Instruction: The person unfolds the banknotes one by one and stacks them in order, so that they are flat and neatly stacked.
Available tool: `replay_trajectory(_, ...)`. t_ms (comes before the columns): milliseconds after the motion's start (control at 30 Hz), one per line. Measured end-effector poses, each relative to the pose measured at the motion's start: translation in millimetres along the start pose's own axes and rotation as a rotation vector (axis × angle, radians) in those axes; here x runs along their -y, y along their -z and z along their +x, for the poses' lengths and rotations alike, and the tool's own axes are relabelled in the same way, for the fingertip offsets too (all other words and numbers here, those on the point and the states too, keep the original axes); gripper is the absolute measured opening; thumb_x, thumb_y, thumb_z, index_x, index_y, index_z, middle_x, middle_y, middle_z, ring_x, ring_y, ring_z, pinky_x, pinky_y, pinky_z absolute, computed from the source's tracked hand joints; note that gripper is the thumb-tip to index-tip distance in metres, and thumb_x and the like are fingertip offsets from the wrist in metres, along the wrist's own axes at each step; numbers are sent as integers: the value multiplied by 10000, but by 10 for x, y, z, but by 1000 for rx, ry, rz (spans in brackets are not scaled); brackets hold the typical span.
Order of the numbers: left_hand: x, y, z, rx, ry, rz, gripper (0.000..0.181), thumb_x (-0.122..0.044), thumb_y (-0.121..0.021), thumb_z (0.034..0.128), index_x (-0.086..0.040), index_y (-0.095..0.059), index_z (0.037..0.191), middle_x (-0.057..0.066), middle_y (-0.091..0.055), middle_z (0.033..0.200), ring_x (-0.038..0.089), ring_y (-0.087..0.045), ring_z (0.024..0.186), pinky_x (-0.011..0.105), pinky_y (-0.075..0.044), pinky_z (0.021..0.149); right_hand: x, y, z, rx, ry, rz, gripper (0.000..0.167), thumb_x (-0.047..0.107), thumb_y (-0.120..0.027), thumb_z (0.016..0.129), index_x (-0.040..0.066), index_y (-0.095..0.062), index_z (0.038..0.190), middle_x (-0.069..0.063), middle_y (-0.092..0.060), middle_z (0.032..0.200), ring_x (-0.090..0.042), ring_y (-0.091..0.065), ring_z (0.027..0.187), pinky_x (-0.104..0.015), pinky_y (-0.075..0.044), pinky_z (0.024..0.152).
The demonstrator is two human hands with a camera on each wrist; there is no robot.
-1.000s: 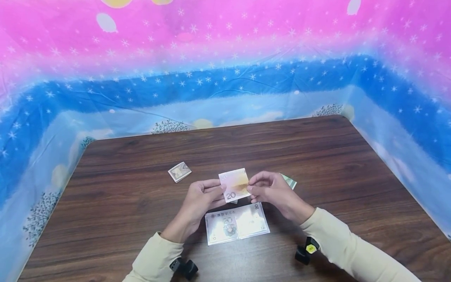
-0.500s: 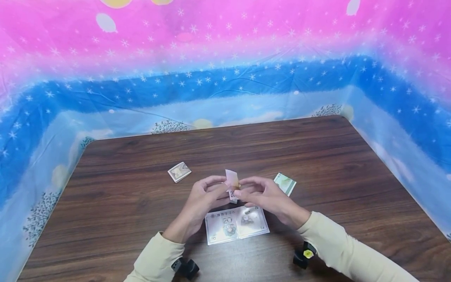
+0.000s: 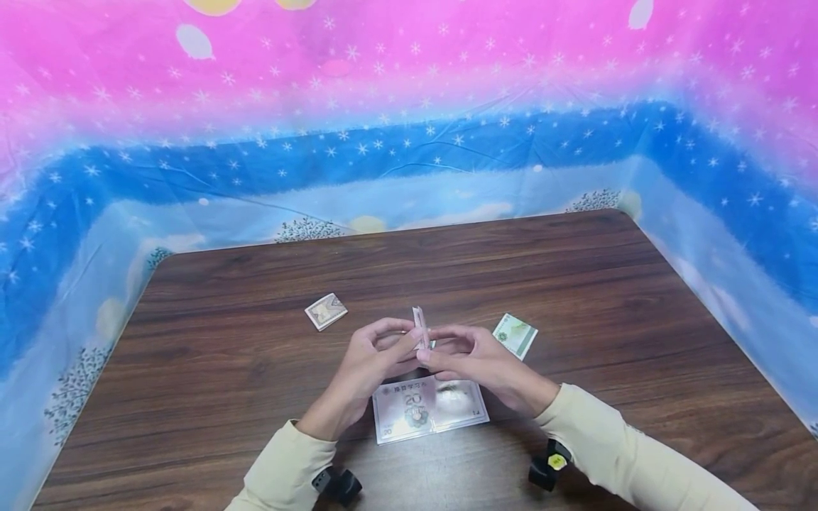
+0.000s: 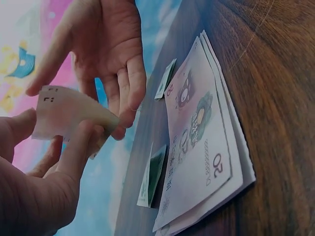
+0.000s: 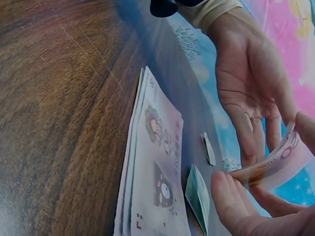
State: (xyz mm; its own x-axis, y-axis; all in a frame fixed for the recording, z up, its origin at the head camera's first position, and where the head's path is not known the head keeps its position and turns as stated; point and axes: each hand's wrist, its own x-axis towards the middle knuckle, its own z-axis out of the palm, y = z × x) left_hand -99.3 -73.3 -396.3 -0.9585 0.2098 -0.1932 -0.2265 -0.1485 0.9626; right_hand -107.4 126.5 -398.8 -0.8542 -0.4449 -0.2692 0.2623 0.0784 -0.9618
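Note:
A pink 20 play banknote (image 3: 419, 328), folded over, stands edge-on between both hands above the table. My left hand (image 3: 373, 355) pinches it between thumb and fingers from the left. From the right, my right hand (image 3: 488, 362) pinches it too, thumb on the near side. In the left wrist view the folded note (image 4: 64, 110) curves between the hands. The right wrist view shows it bent, with a printed number on its outer face. Just below the hands lies a stack of flat pink 20 notes (image 3: 409, 415), its far edge partly hidden by the right hand.
A folded brownish note (image 3: 326, 311) lies on the wooden table (image 3: 255, 284) at the left. To the right is a folded green note (image 3: 516, 336). Another folded greenish note (image 4: 151, 177) sits just beyond the stack. A patterned cloth (image 3: 409, 142) hangs behind the table.
The pink note has gone from facing the camera to edge-on and folded over. My right hand has moved left, closer to the left hand, uncovering the green note.

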Motion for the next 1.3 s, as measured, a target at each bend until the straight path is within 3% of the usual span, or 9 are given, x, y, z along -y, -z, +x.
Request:
replay_trajectory(200,-22,35,-29,5,15,13,369,-109,-632,987,54,-557,1310,268,-682,1172,282,-726,954,413,-600,905,47,66,-29,40,-25,61,664,243,-754,919,-73,-458,1421,-221,-670,1195,-367,-650,1144,-432,-559,986)
replay_trajectory(367,-63,59,-55,-41,-3,6,331,-28,-595,970,79,-575,1283,235,-698,1090,254,-725,892,407,-622,849,88,129,-57,51,-29,100,609,201,-685,958,-105,-433,1420,-257,-645,1236,-389,-636,1175,-412,-551,999)
replay_trajectory(600,-84,143,-75,-152,-14,67,272,43,-638,914,98,-617,1179,177,-726,964,192,-709,765,344,-642,722,130,218,-80,-47,17,58,429,79,-611,989,-164,-512,1329,-247,-658,1196,-347,-692,1052,-370,-573,964)
replay_trajectory(900,-69,288,-110,-211,-32,197,273,50,-679,893,102,-648,1159,186,-738,932,177,-706,785,335,-643,692,93,308,-35,-160,26,39,302,-74,-618,934,-184,-555,1208,-179,-690,987,-212,-719,835,-362,-620,849)
replay_trajectory(1133,-34,356,-117,-197,-21,203,277,90,-660,887,137,-621,1157,187,-725,917,179,-694,774,357,-646,685,38,351,-12,-161,17,4,277,-71,-656,918,-171,-570,1161,-136,-708,933,-211,-719,798,-400,-632,807)
replay_trajectory(1300,-60,412,-153,-139,25,259,299,82,-668,890,129,-595,1176,159,-719,888,184,-686,726,385,-647,679,46,386,-21,-217,-1,-130,224,3,-728,880,-92,-636,1062,-100,-719,884,-196,-703,773,-378,-637,754)
